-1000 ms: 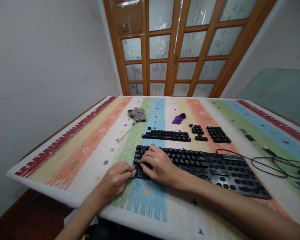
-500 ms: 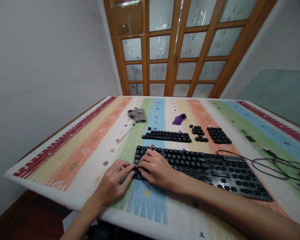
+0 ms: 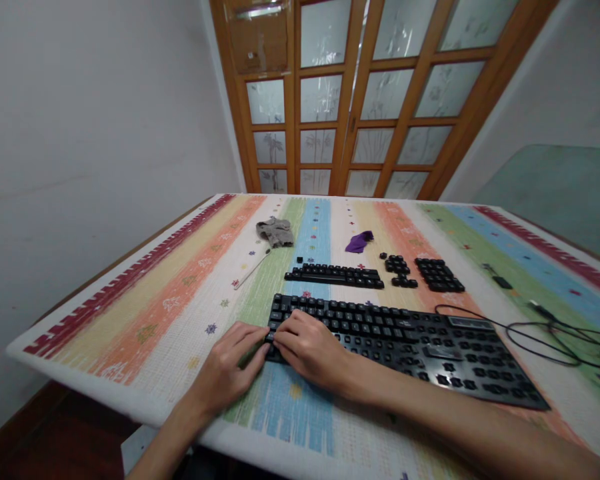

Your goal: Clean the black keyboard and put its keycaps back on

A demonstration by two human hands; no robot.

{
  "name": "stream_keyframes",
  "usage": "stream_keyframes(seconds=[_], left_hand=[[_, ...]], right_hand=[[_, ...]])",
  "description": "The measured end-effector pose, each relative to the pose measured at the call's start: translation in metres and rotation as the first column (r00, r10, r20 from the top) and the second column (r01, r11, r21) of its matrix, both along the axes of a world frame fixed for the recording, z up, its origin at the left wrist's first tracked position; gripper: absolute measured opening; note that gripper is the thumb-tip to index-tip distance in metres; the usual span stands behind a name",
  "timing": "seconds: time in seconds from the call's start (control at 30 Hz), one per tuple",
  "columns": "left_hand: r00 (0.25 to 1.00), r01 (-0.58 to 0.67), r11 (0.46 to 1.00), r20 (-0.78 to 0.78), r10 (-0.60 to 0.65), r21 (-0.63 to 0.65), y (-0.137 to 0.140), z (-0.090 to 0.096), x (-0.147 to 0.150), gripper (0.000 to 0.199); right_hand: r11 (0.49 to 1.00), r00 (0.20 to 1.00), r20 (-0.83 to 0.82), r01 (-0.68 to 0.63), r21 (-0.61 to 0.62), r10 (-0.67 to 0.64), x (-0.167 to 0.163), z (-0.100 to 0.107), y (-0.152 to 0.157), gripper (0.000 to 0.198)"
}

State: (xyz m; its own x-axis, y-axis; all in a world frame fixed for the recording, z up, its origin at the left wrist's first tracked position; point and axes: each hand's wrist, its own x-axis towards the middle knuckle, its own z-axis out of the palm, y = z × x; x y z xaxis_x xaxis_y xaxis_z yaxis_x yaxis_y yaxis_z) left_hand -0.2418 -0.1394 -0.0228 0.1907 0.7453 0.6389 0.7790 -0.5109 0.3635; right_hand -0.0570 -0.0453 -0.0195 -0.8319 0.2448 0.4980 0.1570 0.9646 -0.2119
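Note:
A black keyboard lies in front of me, its upper-left rows capped and many positions at the lower right bare of caps. My left hand is at its left end, thumb and index finger closed against the edge. Just beside it, my right hand rests over the left keys. Its fingers are bent and drawn together at a keycap near that edge; the fingertips are partly hidden. Behind the keyboard lie loose keycaps: a long block, a small cluster and a number-pad group.
A thin white brush lies by a grey cloth at the back left. A purple cloth is farther right. The black cable coils at the right. A striped cloth covers the table. Wood-framed glass doors stand behind.
My right hand has shifted slightly down toward the keyboard's near left keys, and its fingers have drawn closer together. My left hand stays at the edge. The view has tilted slightly.

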Motion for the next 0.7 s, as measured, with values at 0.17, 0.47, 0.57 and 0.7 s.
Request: stream_keyframes(seconds=[0.17,0.47,0.57,0.7], left_hand=[[1.000,0.007,1.000,-0.010,-0.007,0.009,0.002,-0.002,0.000,0.025],[1.000,0.013,1.000,-0.018,-0.013,0.022,0.001,0.000,0.003,0.026],[0.999,0.010,1.000,-0.031,-0.010,0.009,0.001,-0.001,0.003,0.024],[0.999,0.010,1.000,-0.050,-0.010,0.002,0.002,-0.003,0.003,0.022]], right_hand=[[0.997,0.999,0.040,0.026,0.071,-0.029,0.000,-0.003,-0.003,0.017],[0.995,0.990,0.130,0.045,0.086,-0.056,-0.003,-0.001,-0.009,0.015],[0.988,0.987,0.106,0.109,0.110,-0.120,-0.004,-0.002,-0.014,0.018],[0.985,0.983,0.080,0.162,0.052,-0.166,-0.001,0.002,-0.016,0.018]])
